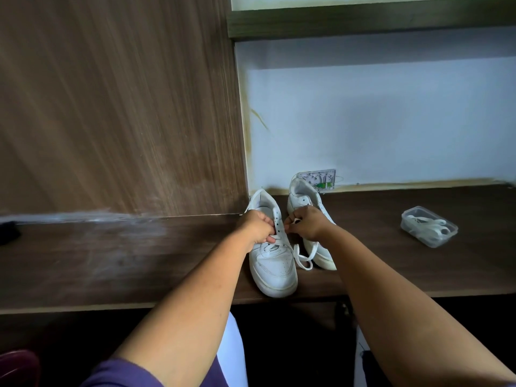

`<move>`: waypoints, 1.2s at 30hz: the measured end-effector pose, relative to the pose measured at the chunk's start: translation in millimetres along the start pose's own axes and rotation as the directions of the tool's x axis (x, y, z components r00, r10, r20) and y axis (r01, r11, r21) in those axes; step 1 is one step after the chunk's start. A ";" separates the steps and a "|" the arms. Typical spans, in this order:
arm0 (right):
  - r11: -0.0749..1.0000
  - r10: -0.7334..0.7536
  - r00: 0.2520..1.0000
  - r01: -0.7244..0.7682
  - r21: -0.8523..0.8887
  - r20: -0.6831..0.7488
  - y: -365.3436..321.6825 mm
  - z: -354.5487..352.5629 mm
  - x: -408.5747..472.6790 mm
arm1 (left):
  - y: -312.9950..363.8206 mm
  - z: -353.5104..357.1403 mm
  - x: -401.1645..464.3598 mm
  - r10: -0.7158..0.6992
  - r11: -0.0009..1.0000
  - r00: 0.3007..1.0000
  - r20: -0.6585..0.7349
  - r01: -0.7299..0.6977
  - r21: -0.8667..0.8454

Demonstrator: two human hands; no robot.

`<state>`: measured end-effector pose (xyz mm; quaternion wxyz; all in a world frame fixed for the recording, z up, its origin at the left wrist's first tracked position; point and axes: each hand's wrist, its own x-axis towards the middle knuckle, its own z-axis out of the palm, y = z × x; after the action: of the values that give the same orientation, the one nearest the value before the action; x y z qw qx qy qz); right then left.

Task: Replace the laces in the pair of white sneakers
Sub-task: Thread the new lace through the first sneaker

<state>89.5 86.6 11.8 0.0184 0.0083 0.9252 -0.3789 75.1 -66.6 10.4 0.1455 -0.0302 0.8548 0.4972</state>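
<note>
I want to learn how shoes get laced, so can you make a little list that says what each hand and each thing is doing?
left hand: pinches the lace at the near sneaker's eyelets
right hand: pinches a lace end
near sneaker: on the wooden desk, laced only near the toe
far sneaker: beside it, partly behind the right hand
loose lace: trails between the sneakers
plastic box: on the desk to the right, white laces inside

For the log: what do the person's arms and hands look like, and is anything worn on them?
Both forearms are bare, and no gloves, rings, watch or bracelets show on the left hand or right hand. The only clothing in view is a purple sleeve on the left upper arm.
</note>
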 end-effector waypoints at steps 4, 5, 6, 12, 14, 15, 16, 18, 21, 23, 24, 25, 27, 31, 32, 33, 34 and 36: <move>1.000 -0.014 0.999 0.015 -0.006 0.039 0.1 -0.9 0.1 | -2.0 -0.7 -1.1 0.002 1.000 1.000 -0.003 -0.002 -0.011; 1.000 -0.018 0.999 0.018 -0.004 0.039 0.1 -0.8 -0.2 | -2.3 -0.5 -1.3 0.002 1.000 1.000 -0.003 -0.002 -0.013; 1.000 -0.021 0.999 0.021 -0.003 0.041 0.2 -0.4 -0.2 | -2.3 -0.1 -1.6 0.002 1.000 1.000 -0.003 -0.003 -0.015; 1.000 -0.023 0.998 0.023 -0.003 0.062 1.8 1.8 2.0 | -2.3 1.9 -2.3 0.016 1.000 1.000 -0.021 -0.016 -0.020; 1.000 -0.023 0.996 0.023 0.002 0.081 2.4 1.7 2.4 | -1.9 2.5 -3.3 0.019 1.000 1.000 -0.024 -0.019 -0.020; 1.000 -0.025 0.996 0.025 -0.004 0.085 2.1 1.7 2.1 | -1.8 2.7 -3.7 0.025 1.000 0.999 -0.020 -0.025 -0.015; 1.000 -0.025 0.996 0.027 -0.013 0.083 1.9 2.1 1.7 | -1.7 3.0 -4.2 0.034 0.999 0.999 -0.016 -0.034 -0.005; 1.000 -0.026 0.997 0.027 -0.013 0.067 1.8 4.3 1.2 | -3.0 3.5 -3.6 0.053 0.999 0.999 -0.014 -0.052 0.014; 0.998 -0.048 0.999 0.047 0.049 0.017 -0.2 10.1 -1.7 | -6.4 3.6 0.1 0.080 0.996 0.996 -0.026 -0.079 0.053; 0.997 -0.062 0.997 0.063 0.045 -0.039 1.1 12.7 -1.0 | -7.5 4.2 2.6 0.119 0.984 0.992 -0.039 -0.113 0.140; 0.997 -0.071 0.996 0.073 0.027 -0.056 1.3 12.6 -1.1 | -7.3 4.7 2.4 0.145 0.971 0.988 -0.045 -0.133 0.198; 0.996 -0.084 0.995 0.085 0.006 -0.056 1.5 12.1 -0.8 | -7.1 5.3 1.8 0.164 0.956 0.985 -0.046 -0.148 0.252; 0.994 -0.105 0.994 0.104 -0.027 -0.029 2.1 10.9 0.6 | -5.9 6.1 0.3 0.194 0.928 0.980 -0.044 -0.168 0.334; 0.993 -0.104 0.995 0.104 -0.053 -0.004 1.3 10.2 1.5 | -2.6 5.7 -1.1 0.253 0.804 0.967 -0.026 -0.195 0.562; 0.994 -0.098 0.995 0.097 -0.049 -0.003 1.5 11.5 2.7 | -1.8 5.7 -1.6 0.271 0.763 0.963 -0.008 -0.210 0.612; 0.995 -0.084 0.996 0.084 -0.045 -0.009 1.3 13.4 4.0 | -1.0 6.1 -2.2 0.286 0.727 0.958 0.020 -0.230 0.646; 0.997 -0.067 0.997 0.066 -0.047 -0.024 1.0 15.2 5.6 | -0.6 6.9 -2.6 0.299 0.695 0.953 0.051 -0.254 0.672; 0.995 -0.037 0.998 0.032 -0.099 -0.050 -0.3 19.7 8.1 | -1.2 7.5 -2.5 0.326 0.630 0.939 0.112 -0.304 0.714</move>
<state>82.0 72.5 -2.3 -0.0118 0.0012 0.9428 -0.3331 79.3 -60.9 6.6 0.0445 0.1723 0.9743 0.1379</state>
